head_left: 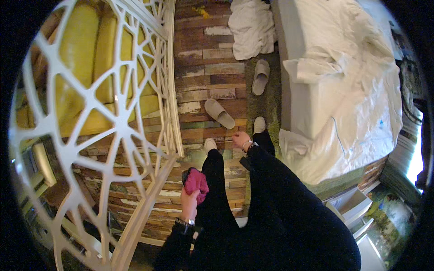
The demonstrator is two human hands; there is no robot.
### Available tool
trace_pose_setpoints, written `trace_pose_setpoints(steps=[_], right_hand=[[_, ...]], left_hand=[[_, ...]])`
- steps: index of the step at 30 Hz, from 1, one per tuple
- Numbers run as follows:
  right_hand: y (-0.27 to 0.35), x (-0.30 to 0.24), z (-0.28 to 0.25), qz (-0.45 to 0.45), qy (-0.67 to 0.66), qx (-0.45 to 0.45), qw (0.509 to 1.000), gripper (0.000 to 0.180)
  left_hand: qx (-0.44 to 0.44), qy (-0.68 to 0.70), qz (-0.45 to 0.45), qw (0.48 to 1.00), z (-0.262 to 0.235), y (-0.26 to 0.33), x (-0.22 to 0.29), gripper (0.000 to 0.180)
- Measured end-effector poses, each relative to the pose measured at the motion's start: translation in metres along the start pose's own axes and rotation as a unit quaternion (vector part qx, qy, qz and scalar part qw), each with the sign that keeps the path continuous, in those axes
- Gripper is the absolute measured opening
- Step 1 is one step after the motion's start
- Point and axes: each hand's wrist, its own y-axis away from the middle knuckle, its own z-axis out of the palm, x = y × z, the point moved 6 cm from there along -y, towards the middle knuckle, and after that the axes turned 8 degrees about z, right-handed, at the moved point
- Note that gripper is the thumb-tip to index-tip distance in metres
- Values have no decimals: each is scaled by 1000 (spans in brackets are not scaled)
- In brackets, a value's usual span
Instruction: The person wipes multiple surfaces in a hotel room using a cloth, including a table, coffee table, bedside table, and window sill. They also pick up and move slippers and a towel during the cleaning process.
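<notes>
Currently your left hand (189, 203) grips a pink cloth (196, 184); your right hand (241, 139) curls loosely near a slipper (220, 114), whether empty I can't tell.

Wooden floor (192, 95) forms a lane between white lattice partition (122, 124) at left and bed (300, 108) at right. Obstacles: near slipper (219, 114) just beyond right hand (241, 139); far slipper (260, 77) beside bed; crumpled white cloth (252, 29) at lane's far right. Partition obstructs leftward reach except through its gaps.

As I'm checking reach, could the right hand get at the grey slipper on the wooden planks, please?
Likely yes, by bending: nothing visible blocks the right hand from the slipper, uncovered on the planks.
</notes>
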Motion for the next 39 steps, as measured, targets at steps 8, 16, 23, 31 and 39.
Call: trace_pose_setpoints(steps=[8, 16, 23, 31, 39], right_hand=[[-252, 74, 121, 95, -408, -101, 902, 83], [-281, 17, 78, 157, -510, 44, 845, 98], [-371, 24, -108, 61, -713, 120, 688, 85], [-414, 49, -220, 18, -583, 104, 806, 34], [-193, -42, -189, -18, -430, 67, 900, 45]], left_hand=[[20, 32, -104, 994, 88, -34, -94, 54], [-39, -68, -162, 984, 139, -62, -87, 45], [-27, -63, -119, 991, 177, -94, -49, 46], [-63, -158, -65, 983, 197, -119, -53, 65], [-141, -495, 304, 802, 279, -102, 123, 83]])
